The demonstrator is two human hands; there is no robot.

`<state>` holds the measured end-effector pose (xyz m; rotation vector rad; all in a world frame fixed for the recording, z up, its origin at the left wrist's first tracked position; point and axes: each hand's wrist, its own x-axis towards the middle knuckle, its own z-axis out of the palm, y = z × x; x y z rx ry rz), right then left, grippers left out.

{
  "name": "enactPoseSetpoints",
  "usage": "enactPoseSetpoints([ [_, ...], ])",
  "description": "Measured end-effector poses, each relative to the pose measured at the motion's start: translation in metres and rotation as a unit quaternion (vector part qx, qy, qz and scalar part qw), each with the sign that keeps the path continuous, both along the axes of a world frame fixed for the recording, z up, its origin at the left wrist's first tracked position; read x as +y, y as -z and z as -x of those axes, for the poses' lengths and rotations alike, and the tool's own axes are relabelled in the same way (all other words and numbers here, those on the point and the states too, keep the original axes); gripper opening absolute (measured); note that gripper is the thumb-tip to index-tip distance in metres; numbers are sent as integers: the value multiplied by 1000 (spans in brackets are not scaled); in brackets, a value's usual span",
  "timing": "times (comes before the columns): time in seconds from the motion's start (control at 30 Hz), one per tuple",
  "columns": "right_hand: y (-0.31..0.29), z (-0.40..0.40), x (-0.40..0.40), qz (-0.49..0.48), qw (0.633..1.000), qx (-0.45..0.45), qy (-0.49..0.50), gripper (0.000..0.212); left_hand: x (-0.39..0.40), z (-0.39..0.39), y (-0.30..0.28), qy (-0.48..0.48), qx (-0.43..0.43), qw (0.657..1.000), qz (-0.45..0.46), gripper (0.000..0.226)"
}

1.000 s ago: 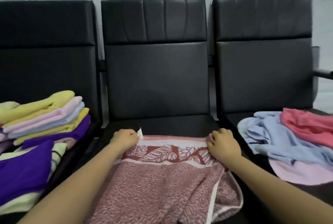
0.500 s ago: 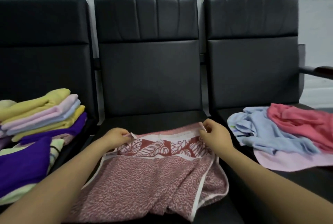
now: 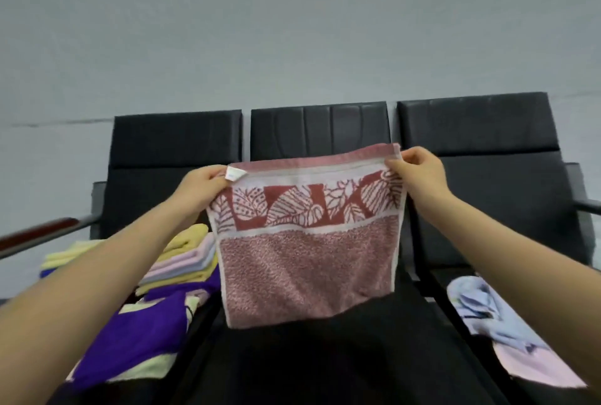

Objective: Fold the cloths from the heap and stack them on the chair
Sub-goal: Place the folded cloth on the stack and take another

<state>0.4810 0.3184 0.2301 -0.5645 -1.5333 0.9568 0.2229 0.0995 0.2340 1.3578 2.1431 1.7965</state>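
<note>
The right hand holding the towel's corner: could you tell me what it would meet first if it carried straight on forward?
Probably the backrest of the middle chair. The right hand pinches the towel in front of it, though depth is unclear.

Both forearms bare, no sleeves, hands (image 3: 201,188) w/o rings.

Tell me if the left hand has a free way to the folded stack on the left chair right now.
Probably not yet: the left hand pinches a top corner of the red towel. The folded stack lies open below it.
</note>
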Motion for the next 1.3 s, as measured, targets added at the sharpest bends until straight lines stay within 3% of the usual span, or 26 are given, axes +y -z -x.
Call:
enactPoseSetpoints([
  [0.13, 3, -9, -5, 65, 997, 22, -45, 15, -20, -3, 3, 39, -41, 998, -5, 9],
  [0.33, -8, -23, -23, 127, 973, 92, -171, 17, -33, -3, -5, 86, -108, 982, -125, 20],
  [0.47, -14, -25, -21, 206, 953, 84, -205, 4, -37, 4, -7, 151, -158, 972, -88, 46],
  [0.57, 13, -17, 0, 259, 954, 17, -152, 5, -27, 11, 22, 167, -202, 965, -17, 40],
  [0.67, 67, -8, 25, 275, 956, -64, -80, 8, -2, 14, 69, 129, -254, 957, 49, 17],
  [0.73, 114, -2, 41, 252, 956, -147, -29, 12, 16, 20, 113, 116, -300, 941, 108, 34],
  [0.8, 157, 4, 53, 202, 946, -255, 6, 18, 32, 29, 150, 105, -328, 924, 164, 16],
  [0.87, 190, 11, 66, 179, 927, -330, 23, 24, 51, 46, 186, 73, -343, 918, 182, 49],
  [0.93, 208, 18, 78, 187, 918, -349, 23, 29, 68, 55, 208, 47, -360, 919, 155, 41],
  [1.07, 227, 38, 109, 204, 917, -338, 49, 28, 112, 66, 230, -21, -337, 935, 106, 17],
  [1.13, 234, 48, 122, 199, 925, -316, 72, 24, 133, 77, 239, -37, -305, 947, 97, 27],
  [1.2, 244, 56, 132, 184, 932, -298, 97, 6, 151, 91, 250, -78, -252, 957, 119, 39],
  [1.3, 258, 63, 138, 162, 926, -318, 121, 41, 164, 109, 266, -217, -110, 953, 179, 46],
])
